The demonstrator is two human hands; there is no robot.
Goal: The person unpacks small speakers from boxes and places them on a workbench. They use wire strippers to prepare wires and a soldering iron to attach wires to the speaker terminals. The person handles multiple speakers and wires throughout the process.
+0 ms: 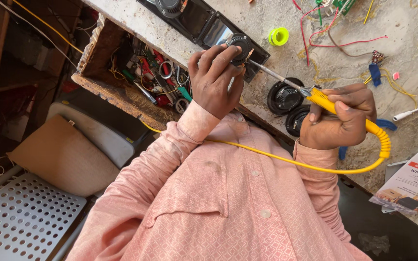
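Shirt: a pink patterned shirt [218, 203] fills the near foreground, both sleeves reaching up toward the worktop [412, 29].
Cord: a yellow cord [276, 157] runs across the chest and ends in a ribbed coil at the back of the tool's handle.
Right hand: the right hand [339, 121] has its fingers clamped around the yellow handle of a soldering iron [310, 92], thumb lying along the grip.
Soldering iron: its metal shaft slants up and left, and the tip meets the small speaker [240, 46] at its edge.
Left hand: the left hand [214, 77] has its fingers closed on the small speaker, gripping it from the near side, over the worktop's front edge.
Small speaker: round and black, it sits against a black panel [209, 29] lying on the worktop.
Loose speakers: two more round black speakers [284, 99] lie just under the iron's shaft.
Drawer: a wooden drawer [122, 92] to the left stands open, full of tools and wire.
Farther back: a yellow-green spool [278, 36] and red wires [325, 34] lie on the worktop.
Right edge: a printed leaflet [412, 183].
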